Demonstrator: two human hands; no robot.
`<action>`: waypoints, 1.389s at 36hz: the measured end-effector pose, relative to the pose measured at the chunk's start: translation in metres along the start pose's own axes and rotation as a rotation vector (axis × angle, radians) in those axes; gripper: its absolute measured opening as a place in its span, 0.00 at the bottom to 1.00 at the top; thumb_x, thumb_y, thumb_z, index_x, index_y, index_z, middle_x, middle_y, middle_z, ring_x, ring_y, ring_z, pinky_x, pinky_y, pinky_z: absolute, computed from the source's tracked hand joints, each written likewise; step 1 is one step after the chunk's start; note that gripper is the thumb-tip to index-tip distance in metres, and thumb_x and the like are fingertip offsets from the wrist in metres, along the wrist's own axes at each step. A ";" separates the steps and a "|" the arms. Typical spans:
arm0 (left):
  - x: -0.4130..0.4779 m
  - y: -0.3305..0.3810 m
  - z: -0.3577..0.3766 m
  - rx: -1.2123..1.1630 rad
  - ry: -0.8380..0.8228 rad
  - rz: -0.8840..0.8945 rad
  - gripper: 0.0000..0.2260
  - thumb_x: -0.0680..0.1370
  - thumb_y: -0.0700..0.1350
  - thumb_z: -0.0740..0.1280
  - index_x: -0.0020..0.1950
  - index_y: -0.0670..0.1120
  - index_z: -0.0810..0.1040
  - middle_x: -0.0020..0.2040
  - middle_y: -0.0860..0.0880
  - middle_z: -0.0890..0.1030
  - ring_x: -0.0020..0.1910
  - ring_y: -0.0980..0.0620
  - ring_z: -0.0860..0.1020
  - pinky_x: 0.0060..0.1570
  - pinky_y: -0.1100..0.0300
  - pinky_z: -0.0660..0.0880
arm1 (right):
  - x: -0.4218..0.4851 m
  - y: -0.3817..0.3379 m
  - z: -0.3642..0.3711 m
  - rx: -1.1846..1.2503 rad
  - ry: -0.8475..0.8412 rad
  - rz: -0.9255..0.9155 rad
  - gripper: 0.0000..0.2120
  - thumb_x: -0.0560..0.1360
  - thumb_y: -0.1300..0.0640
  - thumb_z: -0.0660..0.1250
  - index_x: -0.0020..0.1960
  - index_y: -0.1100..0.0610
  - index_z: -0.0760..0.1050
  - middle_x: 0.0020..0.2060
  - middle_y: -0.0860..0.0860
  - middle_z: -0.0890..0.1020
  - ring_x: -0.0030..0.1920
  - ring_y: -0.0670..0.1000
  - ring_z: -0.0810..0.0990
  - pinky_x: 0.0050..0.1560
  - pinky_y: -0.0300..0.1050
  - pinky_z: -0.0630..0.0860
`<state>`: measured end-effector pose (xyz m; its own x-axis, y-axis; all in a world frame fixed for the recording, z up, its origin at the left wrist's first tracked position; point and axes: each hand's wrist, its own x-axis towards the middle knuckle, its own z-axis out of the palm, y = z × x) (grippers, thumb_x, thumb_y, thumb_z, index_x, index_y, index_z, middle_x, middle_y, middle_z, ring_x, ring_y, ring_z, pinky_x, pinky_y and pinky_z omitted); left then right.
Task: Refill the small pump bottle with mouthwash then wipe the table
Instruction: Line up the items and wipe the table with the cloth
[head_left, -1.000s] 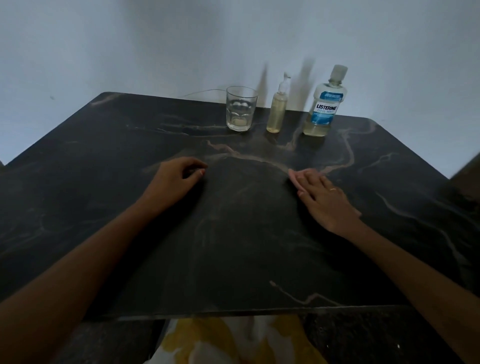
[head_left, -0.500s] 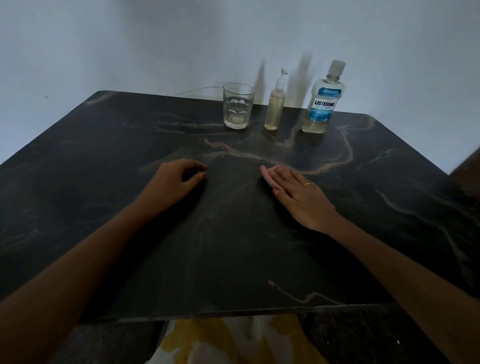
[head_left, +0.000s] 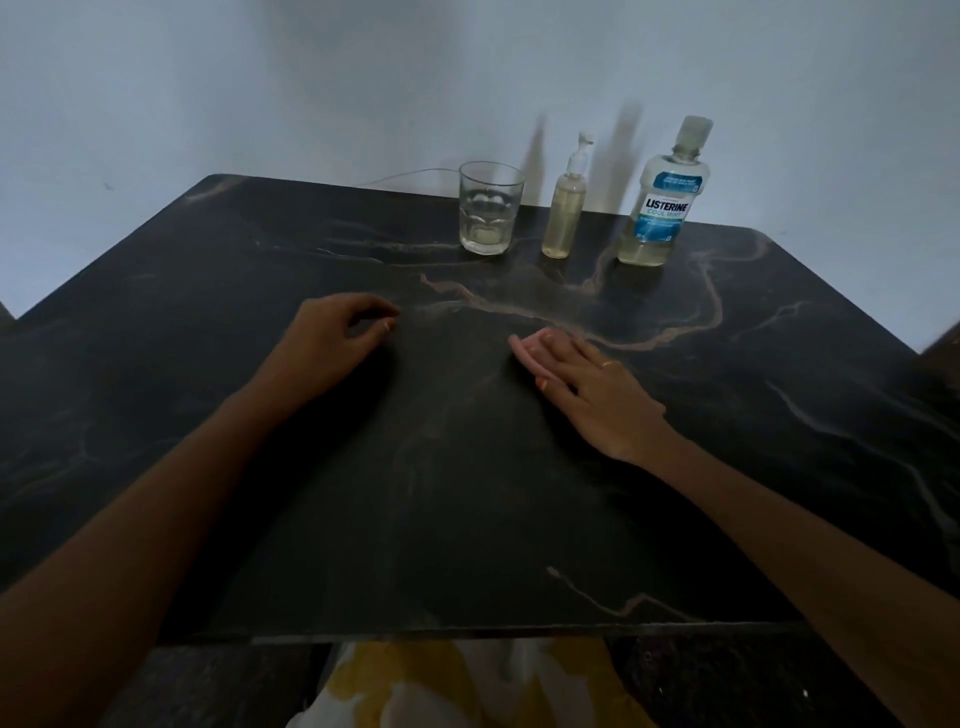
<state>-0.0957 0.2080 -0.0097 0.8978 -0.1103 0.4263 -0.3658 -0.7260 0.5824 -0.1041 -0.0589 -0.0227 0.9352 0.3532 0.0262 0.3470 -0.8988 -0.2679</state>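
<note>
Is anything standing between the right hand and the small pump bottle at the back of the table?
Nothing visible does. Only bare dark marbled tabletop lies between the right hand and the small clear pump bottle. The clear drinking glass stands to its left and the blue-labelled mouthwash bottle to its right, both apart from it.

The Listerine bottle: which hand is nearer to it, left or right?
Right. The right hand lies flat on the table, nearer the person than the Listerine bottle and slightly to its left. The left hand rests loosely curled farther left, past the line of the glass.
</note>
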 end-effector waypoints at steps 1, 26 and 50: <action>0.000 -0.001 -0.002 0.003 0.015 -0.005 0.10 0.76 0.40 0.64 0.57 0.43 0.78 0.54 0.45 0.81 0.49 0.57 0.75 0.52 0.66 0.66 | 0.008 -0.001 0.000 -0.007 0.012 0.012 0.22 0.80 0.49 0.49 0.73 0.46 0.51 0.75 0.47 0.50 0.75 0.52 0.48 0.73 0.52 0.46; -0.065 0.036 0.017 0.016 -0.581 0.219 0.20 0.78 0.52 0.60 0.70 0.56 0.64 0.71 0.63 0.57 0.69 0.67 0.52 0.65 0.77 0.43 | 0.008 -0.008 0.006 -0.058 -0.043 -0.059 0.22 0.80 0.46 0.45 0.73 0.41 0.47 0.75 0.44 0.46 0.75 0.49 0.46 0.74 0.54 0.48; -0.066 0.040 0.016 -0.005 -0.606 0.277 0.17 0.79 0.49 0.60 0.68 0.54 0.68 0.70 0.57 0.67 0.64 0.71 0.57 0.59 0.85 0.49 | 0.097 -0.128 0.034 -0.070 -0.338 -0.638 0.22 0.80 0.49 0.49 0.73 0.47 0.52 0.76 0.48 0.45 0.75 0.51 0.42 0.72 0.56 0.43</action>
<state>-0.1657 0.1755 -0.0258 0.7488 -0.6557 0.0968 -0.6027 -0.6128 0.5111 -0.0600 0.0990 -0.0189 0.4802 0.8650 -0.1459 0.8318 -0.5018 -0.2371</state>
